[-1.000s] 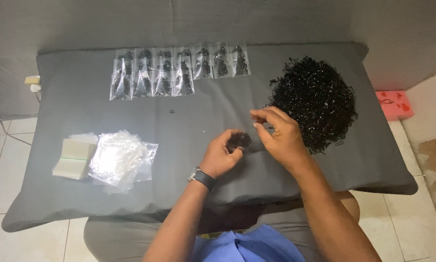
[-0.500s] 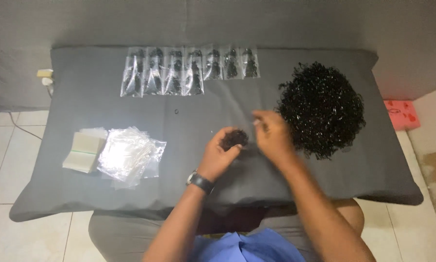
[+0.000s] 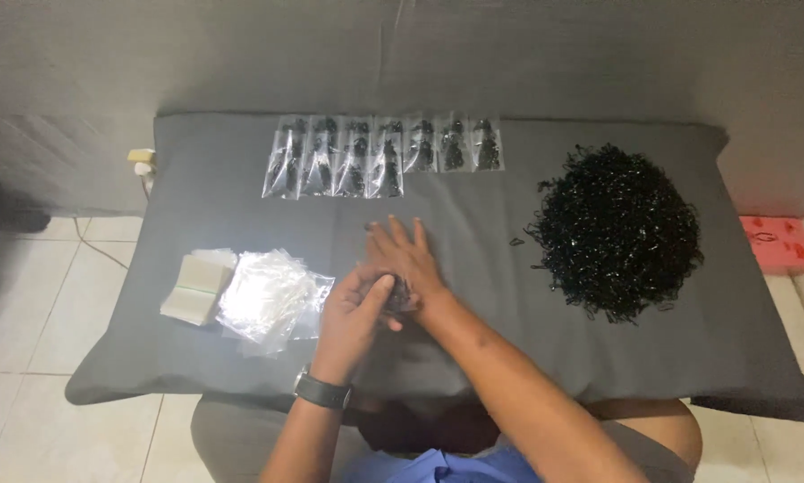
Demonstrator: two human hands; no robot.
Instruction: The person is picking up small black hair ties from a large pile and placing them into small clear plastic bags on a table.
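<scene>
My left hand (image 3: 353,313), with a dark watch on the wrist, is cupped around a small clump of black elastic rings (image 3: 398,295) at the middle of the grey cushion (image 3: 196,179). My right hand (image 3: 406,259) lies flat against it with fingers spread and holds nothing. A big pile of the same black rings (image 3: 617,233) sits to the right, well apart from both hands. A heap of empty clear bags (image 3: 268,295) lies just left of my left hand. Several filled clear bags (image 3: 384,156) lie in a row along the far side.
A pale stack of small cards (image 3: 192,288) rests left of the empty bags. One loose black ring (image 3: 516,241) lies beside the pile. A pink box (image 3: 773,243) sits on the floor at right, a wall plug (image 3: 141,161) at left. Tiled floor surrounds the cushion.
Both hands have moved left, away from the black pile and toward the empty bags. My right hand has gone from pinching at the pile's edge to lying flat and spread.
</scene>
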